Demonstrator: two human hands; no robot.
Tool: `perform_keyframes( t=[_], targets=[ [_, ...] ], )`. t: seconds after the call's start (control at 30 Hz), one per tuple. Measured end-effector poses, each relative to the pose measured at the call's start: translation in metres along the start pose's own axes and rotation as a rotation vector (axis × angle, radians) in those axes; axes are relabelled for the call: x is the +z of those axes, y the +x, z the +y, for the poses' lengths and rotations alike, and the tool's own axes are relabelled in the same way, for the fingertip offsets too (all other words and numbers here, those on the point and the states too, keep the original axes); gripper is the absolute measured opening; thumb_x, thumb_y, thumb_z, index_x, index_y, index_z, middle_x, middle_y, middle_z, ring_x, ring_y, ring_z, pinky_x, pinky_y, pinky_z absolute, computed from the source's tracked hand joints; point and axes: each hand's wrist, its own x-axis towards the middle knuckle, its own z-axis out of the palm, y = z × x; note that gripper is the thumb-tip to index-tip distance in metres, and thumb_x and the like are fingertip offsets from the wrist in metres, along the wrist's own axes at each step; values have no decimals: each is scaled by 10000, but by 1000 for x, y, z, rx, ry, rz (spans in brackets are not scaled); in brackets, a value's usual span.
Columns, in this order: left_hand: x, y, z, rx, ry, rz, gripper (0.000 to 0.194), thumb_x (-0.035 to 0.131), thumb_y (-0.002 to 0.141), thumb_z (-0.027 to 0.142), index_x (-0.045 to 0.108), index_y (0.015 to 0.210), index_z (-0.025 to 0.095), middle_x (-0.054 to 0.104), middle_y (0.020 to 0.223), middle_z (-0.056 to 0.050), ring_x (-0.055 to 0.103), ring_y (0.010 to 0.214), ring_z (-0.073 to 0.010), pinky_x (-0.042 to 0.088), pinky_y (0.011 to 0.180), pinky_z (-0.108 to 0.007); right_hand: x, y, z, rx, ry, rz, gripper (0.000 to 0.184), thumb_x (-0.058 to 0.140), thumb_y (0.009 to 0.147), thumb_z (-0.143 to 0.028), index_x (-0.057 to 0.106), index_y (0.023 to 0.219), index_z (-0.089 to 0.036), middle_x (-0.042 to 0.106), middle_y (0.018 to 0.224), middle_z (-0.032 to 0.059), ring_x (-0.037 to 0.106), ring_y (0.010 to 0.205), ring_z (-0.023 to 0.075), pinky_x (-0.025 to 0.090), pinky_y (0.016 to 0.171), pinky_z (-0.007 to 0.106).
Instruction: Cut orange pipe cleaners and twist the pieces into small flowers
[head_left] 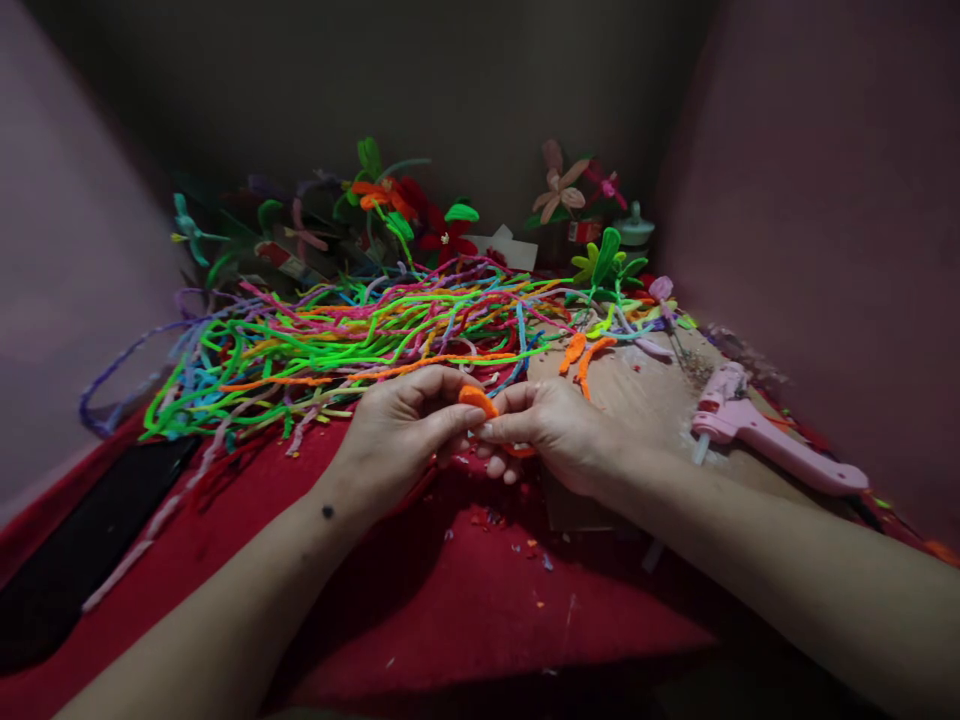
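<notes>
Between my two hands is an orange pipe cleaner (478, 402), bent into a petal-like loop, with part of it hidden by my fingers. My left hand (405, 425) pinches it from the left with thumb and forefinger. From the right, my right hand (551, 432) grips the same piece, its fingertips touching those of the left. More orange showing under the right fingers looks like part of it. Just beyond my right hand, orange pipe cleaner pieces (596, 362) lie on a sheet of cardboard (637, 385).
Many colourful pipe cleaners (345, 335) lie heaped behind my hands. Finished pipe cleaner flowers (390, 195) stand along the back wall. A pink glue gun (780, 440) rests on the cardboard at right. A flat black object (97, 540) lies at left on the red cloth (480, 610), which has scattered scraps.
</notes>
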Motion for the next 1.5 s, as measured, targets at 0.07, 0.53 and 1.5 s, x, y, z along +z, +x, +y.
perform_keyframes(
  t=[0.07, 0.53, 1.5],
  targets=[
    [0, 1, 0, -20, -39, 16, 144, 651, 688, 246, 651, 793, 148, 638, 668, 5, 538, 510, -93, 443, 480, -196, -1, 1, 1, 5, 13, -18, 68, 679, 633, -135, 613, 646, -128, 627, 563, 22, 589, 437, 109, 480, 394, 191],
    [-1, 2, -2, 127, 197, 56, 117, 631, 734, 267, 625, 685, 161, 610, 652, 11, 529, 600, -110, 416, 552, -201, 3, -2, -6, 80, -122, 37, 118, 596, 697, -71, 598, 590, -120, 596, 519, 17, 557, 398, 97, 465, 365, 182],
    [-5, 1, -11, 35, 103, -36, 112, 581, 773, 281, 575, 753, 171, 543, 606, 32, 446, 482, -66, 347, 435, -164, 7, 1, -5, 186, -312, -1, 211, 618, 736, -65, 554, 541, -113, 556, 446, -14, 515, 332, 87, 427, 309, 172]
  ],
)
